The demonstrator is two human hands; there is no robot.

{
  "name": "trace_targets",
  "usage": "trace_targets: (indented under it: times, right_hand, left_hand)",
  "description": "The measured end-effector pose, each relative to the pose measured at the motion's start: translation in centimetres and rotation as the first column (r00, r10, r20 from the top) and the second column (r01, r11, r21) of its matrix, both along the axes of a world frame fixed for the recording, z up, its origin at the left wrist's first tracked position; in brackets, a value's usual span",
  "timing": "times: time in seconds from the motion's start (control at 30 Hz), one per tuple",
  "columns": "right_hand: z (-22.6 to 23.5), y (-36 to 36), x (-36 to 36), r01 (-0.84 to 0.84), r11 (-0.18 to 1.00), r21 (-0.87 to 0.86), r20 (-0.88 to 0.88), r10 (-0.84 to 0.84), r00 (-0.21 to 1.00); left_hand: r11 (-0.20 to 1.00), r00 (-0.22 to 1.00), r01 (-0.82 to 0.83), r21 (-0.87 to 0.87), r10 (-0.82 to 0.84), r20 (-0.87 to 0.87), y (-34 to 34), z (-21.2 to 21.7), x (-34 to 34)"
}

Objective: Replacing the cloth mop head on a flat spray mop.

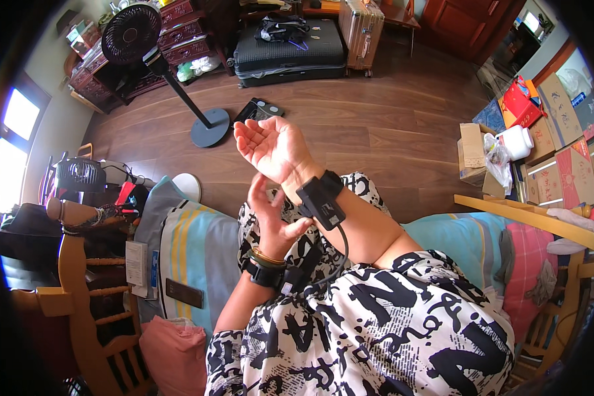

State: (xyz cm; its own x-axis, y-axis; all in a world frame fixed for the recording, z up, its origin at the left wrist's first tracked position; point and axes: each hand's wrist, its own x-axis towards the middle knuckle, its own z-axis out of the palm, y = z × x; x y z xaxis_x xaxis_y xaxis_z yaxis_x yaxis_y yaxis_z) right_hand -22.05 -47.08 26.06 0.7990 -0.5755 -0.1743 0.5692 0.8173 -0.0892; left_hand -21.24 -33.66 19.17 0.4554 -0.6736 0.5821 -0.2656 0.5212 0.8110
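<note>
My right hand [274,148] is raised palm up over the floor, its fingers loosely bent with nothing in them. A black box-shaped device [322,203] sits on that wrist, held by a black strap [332,182]. From it a black cable [344,247] curves down toward my lap. Just below, my left hand [274,223] is open, thumb and fingers apart, close to the device and the right wrist. Whether its fingertips touch the wrist I cannot tell. A black wrist strap [265,273] and bracelets [268,257] circle my left wrist.
I sit on a bed with a striped blue cover [201,254]. A dark phone [183,293] and a white box [136,267] lie at my left. Ahead stand a black fan [210,127], a suitcase [290,56] and a scale [261,109]. Cardboard boxes [553,178] are stacked at right.
</note>
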Motion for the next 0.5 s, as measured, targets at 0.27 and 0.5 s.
trace_targets:
  times: [0.27, 0.5]
  right_hand:
    - [-3.0, 2.6, -0.5, -0.054, 0.992, 0.114, 0.17, 0.034, 0.985]
    - [-5.0, 1.6, -1.6, -0.1, 0.994, 0.036, -0.028, 0.101, 0.994]
  left_hand:
    - [0.523, 0.378, 0.846, 0.101, -0.456, -0.805, 1.6, -2.2, -2.6]
    - [0.548, 0.355, 0.83, 0.103, -0.378, -0.855, 0.6, -2.9, -3.4]
